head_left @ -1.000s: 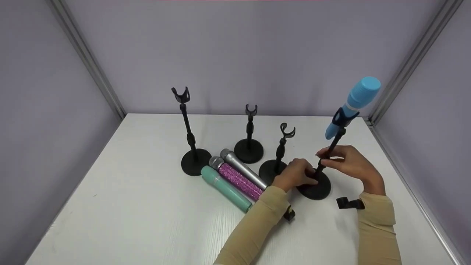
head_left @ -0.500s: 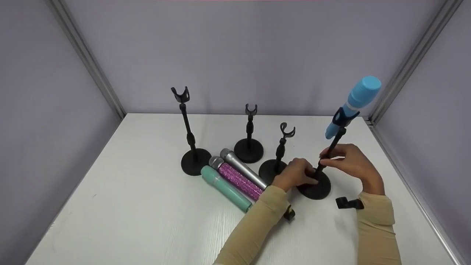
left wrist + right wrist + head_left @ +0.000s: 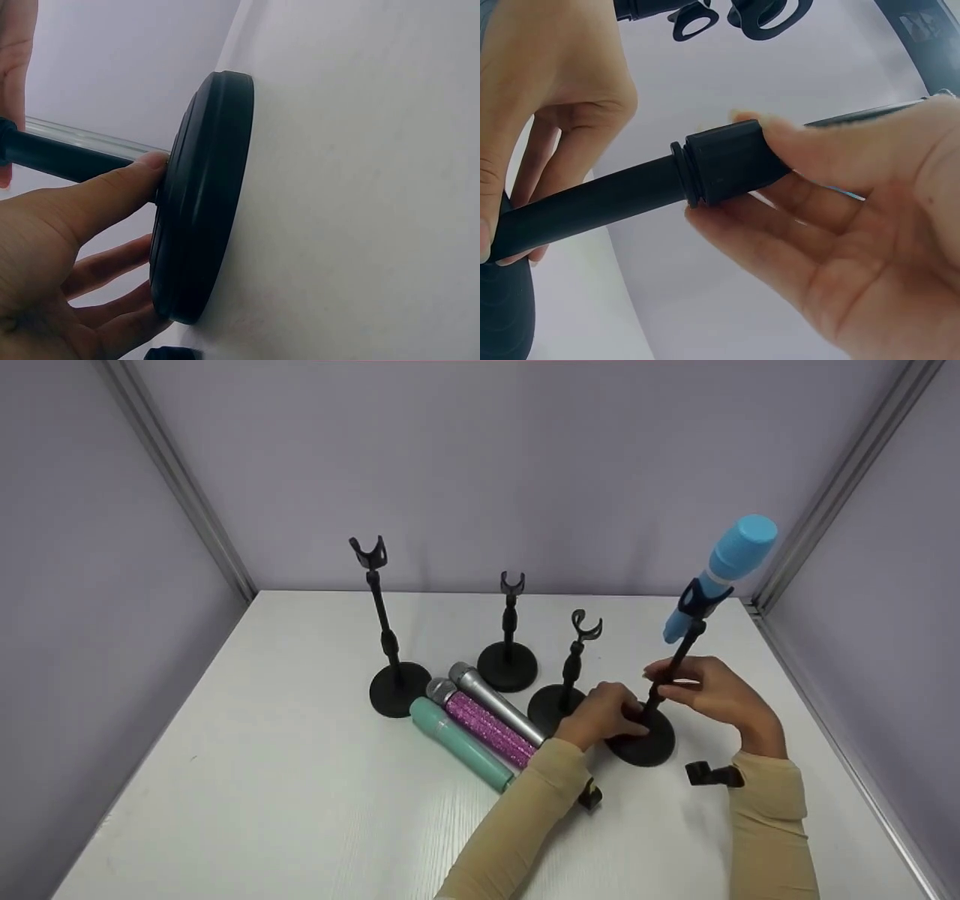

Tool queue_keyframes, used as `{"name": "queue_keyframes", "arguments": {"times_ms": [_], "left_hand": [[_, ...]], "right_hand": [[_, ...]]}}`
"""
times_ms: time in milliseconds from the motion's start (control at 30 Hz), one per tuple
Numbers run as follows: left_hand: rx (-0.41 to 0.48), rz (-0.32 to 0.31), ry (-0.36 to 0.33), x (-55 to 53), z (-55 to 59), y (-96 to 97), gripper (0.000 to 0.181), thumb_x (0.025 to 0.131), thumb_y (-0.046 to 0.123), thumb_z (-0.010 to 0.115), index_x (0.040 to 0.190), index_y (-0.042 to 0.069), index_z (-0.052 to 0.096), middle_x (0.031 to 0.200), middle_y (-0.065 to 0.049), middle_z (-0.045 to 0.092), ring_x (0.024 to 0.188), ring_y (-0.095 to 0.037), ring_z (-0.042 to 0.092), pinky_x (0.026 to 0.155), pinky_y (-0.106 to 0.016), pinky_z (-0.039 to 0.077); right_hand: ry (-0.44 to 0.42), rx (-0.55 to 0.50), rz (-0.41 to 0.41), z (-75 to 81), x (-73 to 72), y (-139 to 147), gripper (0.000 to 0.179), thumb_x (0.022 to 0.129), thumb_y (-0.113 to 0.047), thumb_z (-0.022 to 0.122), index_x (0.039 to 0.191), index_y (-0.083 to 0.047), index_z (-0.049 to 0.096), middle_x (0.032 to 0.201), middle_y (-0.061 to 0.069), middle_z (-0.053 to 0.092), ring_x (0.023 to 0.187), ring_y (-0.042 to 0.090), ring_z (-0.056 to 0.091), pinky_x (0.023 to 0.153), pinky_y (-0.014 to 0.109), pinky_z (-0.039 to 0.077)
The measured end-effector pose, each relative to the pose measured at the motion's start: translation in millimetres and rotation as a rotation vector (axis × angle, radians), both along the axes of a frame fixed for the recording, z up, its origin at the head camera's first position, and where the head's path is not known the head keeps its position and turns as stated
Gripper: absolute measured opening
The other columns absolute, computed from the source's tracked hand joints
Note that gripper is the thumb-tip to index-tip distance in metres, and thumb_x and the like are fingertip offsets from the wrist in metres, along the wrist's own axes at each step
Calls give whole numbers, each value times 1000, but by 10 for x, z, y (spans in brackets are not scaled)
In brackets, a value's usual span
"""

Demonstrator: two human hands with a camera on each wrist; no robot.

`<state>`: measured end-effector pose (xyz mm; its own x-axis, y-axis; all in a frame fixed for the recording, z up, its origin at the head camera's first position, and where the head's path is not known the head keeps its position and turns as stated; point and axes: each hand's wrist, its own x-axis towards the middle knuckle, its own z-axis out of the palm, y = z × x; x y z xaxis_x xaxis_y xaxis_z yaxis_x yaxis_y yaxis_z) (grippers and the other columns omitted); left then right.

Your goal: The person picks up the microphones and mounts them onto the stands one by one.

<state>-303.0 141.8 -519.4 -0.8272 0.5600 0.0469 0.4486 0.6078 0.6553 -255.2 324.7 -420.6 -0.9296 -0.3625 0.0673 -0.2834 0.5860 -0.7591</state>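
The right hand [image 3: 716,694] is pinching a black, round-based microphone stand [image 3: 681,655] around its collar [image 3: 727,161], fingers narrowly bent; the left hand [image 3: 604,712] is pinching its pole's foot [image 3: 562,214]. The stand is bearing a sky-blue microphone [image 3: 739,551] and resting on a white tabletop [image 3: 300,810], pale-lilac panels [image 3: 480,472] rising behind it.

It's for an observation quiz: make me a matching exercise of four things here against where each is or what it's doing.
1. Blue microphone
2. Glittery pink microphone
3. Left hand
4. Right hand

A. Between the silver microphone and mint-green microphone
B. Pinching the collar of a black stand
C. Held in a clip
D. Holding a round base

Pairs: 1-C, 2-A, 3-D, 4-B
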Motion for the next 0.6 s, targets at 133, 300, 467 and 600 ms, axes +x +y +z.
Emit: {"name": "queue_keyframes", "arguments": {"times_ms": [133, 300, 467, 600], "left_hand": [[-2, -2, 5, -3, 2, -2, 24, 83, 28, 88, 103, 16, 82, 96, 7, 76, 82, 1, 56, 75, -12, 47], [-12, 6, -2, 3, 11, -5, 25, 83, 28, 88, 104, 16, 82, 97, 8, 75, 81, 0, 55, 75, -13, 46], [-14, 8, -4, 3, 7, -5, 25, 84, 28, 87, 105, 17, 82, 98, 7, 75, 83, 0, 56, 77, -14, 48], [-7, 3, -1, 1, -1, -6, 25, 83, 28, 87, 105, 16, 82, 99, 6, 76, 85, 0, 59, 77, -13, 49]], "right_hand": [[33, 36, -68, 23, 9, -30, 37, 97, -24, 73, 127, -3, 69, 120, 16, 74, 104, -4, 66, 88, 14, 52], [65, 111, -152, 50, 18, -62, 40, 94, -31, 77, 120, -2, 71, 108, 13, 78, 107, 26, 72, 88, 28, 53], [85, 136, -181, 60, 32, -64, 35, 91, -32, 80, 111, -4, 74, 100, 11, 79, 107, 34, 70, 88, 40, 49], [96, 136, -163, 50, 27, -50, 29, 91, -27, 80, 110, -5, 75, 102, 12, 79, 105, 30, 71, 86, 34, 50]]}}
